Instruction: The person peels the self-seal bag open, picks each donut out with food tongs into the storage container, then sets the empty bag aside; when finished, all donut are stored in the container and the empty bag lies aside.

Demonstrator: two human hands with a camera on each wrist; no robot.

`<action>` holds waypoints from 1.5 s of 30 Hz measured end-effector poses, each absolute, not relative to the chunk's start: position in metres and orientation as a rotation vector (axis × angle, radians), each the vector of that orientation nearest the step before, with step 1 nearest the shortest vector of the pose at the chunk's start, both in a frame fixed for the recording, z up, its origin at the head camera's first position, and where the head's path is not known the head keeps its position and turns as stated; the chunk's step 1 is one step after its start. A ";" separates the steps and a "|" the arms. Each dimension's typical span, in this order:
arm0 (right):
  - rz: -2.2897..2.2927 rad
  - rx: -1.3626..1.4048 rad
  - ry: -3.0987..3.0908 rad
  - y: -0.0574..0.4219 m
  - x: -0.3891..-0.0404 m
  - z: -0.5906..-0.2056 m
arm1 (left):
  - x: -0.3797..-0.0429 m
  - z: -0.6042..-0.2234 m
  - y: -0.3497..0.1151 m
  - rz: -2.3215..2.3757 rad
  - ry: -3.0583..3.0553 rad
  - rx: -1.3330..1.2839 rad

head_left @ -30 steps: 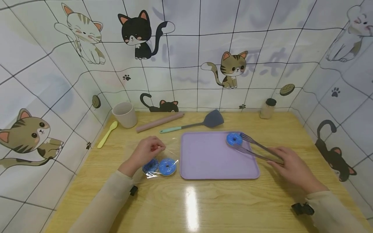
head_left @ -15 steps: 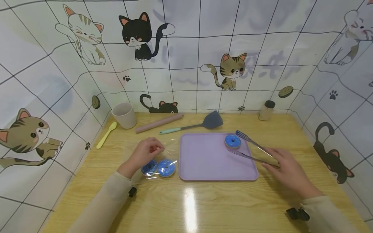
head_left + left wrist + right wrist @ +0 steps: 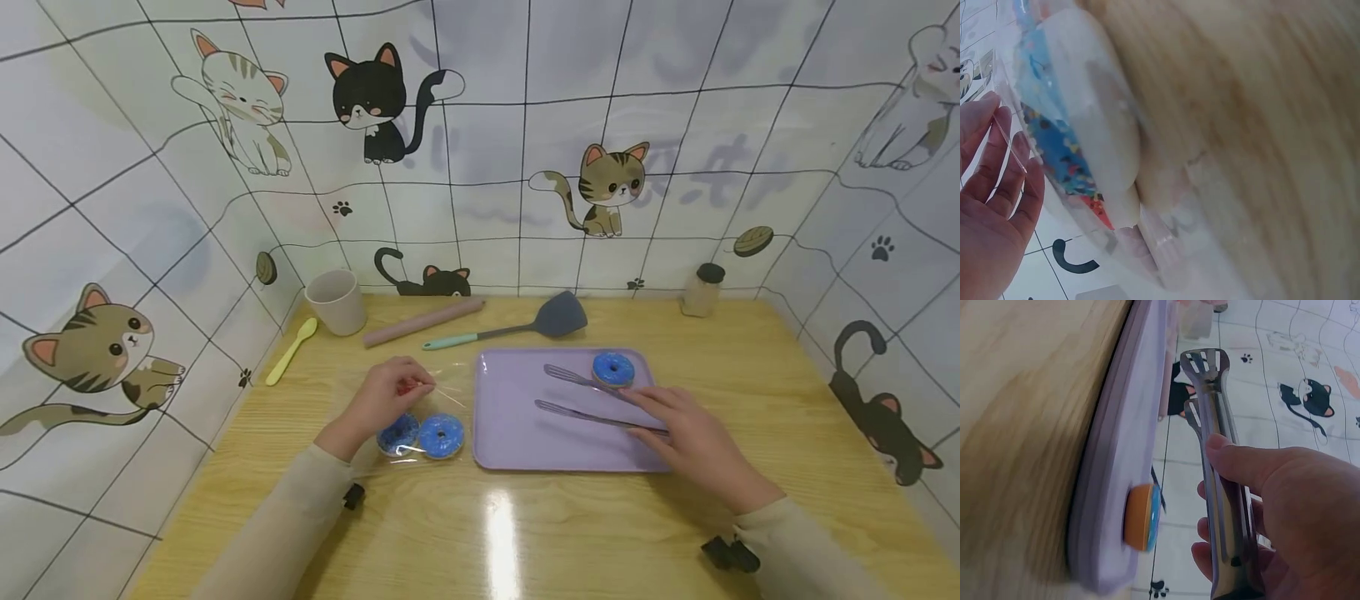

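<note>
My left hand (image 3: 382,398) pinches the edge of a clear plastic bag (image 3: 1200,262) at its opening. Inside lie blue-iced toy donuts (image 3: 441,442), and the left wrist view also shows a strip of red icing (image 3: 1099,209). A third blue donut (image 3: 602,368) rests on the purple tray (image 3: 506,425), at its far right corner. Metal tongs (image 3: 596,417) are in my right hand (image 3: 693,446), thumb on one side and fingers on the other. Their arms are spread over the middle of the tray with nothing between the tips, pointing left toward the bag.
Along the back stand a beige cup (image 3: 336,304) and a small black-capped jar (image 3: 701,296). Between them lie a pinkish-brown rod (image 3: 423,323) and a dark-headed spatula (image 3: 561,317). A yellow spoon (image 3: 291,354) lies at the left. Cat-printed sheets wall the table.
The tongs have opened and come away from the donut on the tray, and my right hand has carried them left. The left hand keeps its grip on the bag.
</note>
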State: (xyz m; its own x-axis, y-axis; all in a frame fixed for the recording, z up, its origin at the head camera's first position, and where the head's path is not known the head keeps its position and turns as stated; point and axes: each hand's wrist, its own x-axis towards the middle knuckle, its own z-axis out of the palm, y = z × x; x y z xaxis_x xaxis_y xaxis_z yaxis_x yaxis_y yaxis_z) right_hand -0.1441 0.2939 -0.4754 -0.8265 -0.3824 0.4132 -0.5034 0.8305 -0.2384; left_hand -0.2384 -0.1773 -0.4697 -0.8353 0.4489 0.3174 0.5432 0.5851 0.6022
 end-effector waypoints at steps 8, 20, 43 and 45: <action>0.510 0.820 -2.693 0.257 -0.170 -0.465 | -0.239 -0.468 -0.182 -1.103 -2.690 -0.802; 0.517 1.011 -2.762 0.217 -0.193 -0.455 | -0.241 -0.461 -0.184 -1.075 -2.707 -0.797; 0.509 1.153 -2.859 0.198 -0.201 -0.442 | -0.238 -0.463 -0.185 -1.157 -2.646 -0.834; 0.525 1.191 -2.872 0.196 -0.202 -0.441 | -0.238 -0.464 -0.186 -1.159 -2.654 -0.829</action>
State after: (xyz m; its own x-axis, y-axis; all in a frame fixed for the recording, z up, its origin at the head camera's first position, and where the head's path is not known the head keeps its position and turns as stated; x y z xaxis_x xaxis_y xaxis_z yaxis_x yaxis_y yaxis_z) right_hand -0.2015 0.1961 -0.4410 -0.7147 -0.6899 0.1154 -0.6861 0.6593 -0.3077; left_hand -0.2380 -0.1855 -0.4641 -0.8408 0.4334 0.3244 0.5325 0.5542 0.6397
